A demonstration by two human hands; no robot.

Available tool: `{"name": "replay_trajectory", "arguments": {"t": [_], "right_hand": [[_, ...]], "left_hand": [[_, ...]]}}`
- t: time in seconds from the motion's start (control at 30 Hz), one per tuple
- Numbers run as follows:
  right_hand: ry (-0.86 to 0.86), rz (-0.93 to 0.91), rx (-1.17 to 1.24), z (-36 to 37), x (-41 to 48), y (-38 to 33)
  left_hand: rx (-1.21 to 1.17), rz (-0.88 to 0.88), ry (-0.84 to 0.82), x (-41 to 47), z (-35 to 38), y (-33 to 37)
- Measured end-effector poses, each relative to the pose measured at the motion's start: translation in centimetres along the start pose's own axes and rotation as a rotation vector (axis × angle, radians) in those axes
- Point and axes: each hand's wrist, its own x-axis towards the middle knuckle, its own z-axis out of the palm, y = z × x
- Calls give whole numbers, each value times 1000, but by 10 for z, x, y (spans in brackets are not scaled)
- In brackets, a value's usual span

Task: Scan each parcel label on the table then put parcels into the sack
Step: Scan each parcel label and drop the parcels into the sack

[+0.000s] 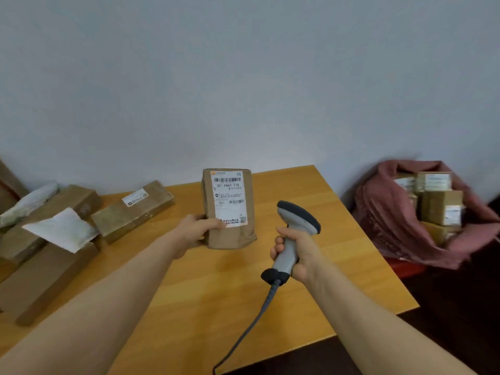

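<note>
My left hand grips a brown cardboard parcel by its left edge and holds it upright above the wooden table, white barcode label facing me. My right hand grips the grey handle of a corded barcode scanner. The scanner's dark head sits just right of the parcel, a small gap apart. A dark red sack stands open to the right of the table, with several labelled boxes inside.
Several brown parcels and white padded mailers crowd the table's left side. The scanner's grey cable trails toward the table's front edge. A plain wall stands behind. Dark floor lies to the right, below the sack.
</note>
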Motion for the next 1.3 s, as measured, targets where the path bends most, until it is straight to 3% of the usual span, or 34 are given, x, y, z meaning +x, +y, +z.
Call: {"name": "replay_trajectory", "arguments": {"t": [0.3,0.8,0.97,1.17,1.3], "right_hand": [[158,-34,127,-123,12,-59],[273,-173,293,-405,8,-263],[292,-225,356,-453,28,-305],[414,-288,161,-481,70,-367],[434,-270,103,-492,104,-406]], "left_hand": [[74,11,-200,29,136,44],[113,-51,-249,111,462,119],[22,-129,-331,148,542,140],[-238,-292,-576,203,632,161],[-257,-383,-653,246,663,171]]}}
